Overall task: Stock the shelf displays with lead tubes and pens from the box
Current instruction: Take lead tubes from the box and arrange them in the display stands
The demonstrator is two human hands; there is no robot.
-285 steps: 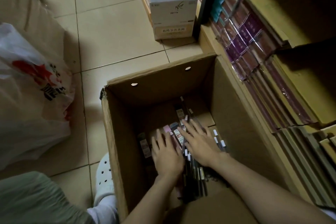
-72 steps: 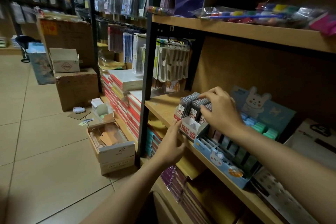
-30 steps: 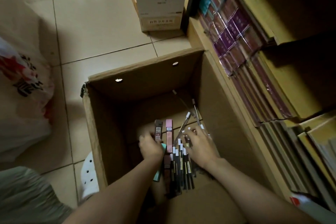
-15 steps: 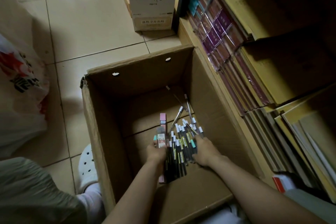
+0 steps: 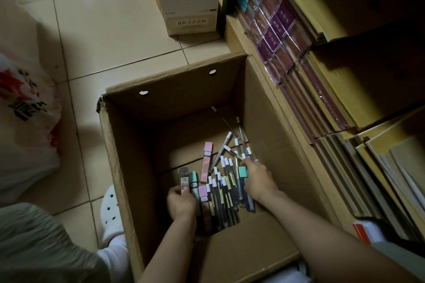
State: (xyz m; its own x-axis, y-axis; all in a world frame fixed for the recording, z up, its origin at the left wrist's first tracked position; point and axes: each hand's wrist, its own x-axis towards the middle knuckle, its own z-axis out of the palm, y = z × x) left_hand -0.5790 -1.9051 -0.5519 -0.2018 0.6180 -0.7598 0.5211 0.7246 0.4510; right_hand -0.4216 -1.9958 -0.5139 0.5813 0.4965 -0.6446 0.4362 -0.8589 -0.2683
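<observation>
Not much is actually readable here. The white carton (image 5: 188,4) on the floor has a scribbly "NF"-style logo on top and a tan label with Chinese print, looks like 自然岁月系列. The plastic bag (image 5: 25,108) has black Chinese characters and a red mark, too blurry. Lead tube (image 5: 184,182) labels and purple book spines (image 5: 279,27): print too small.
</observation>
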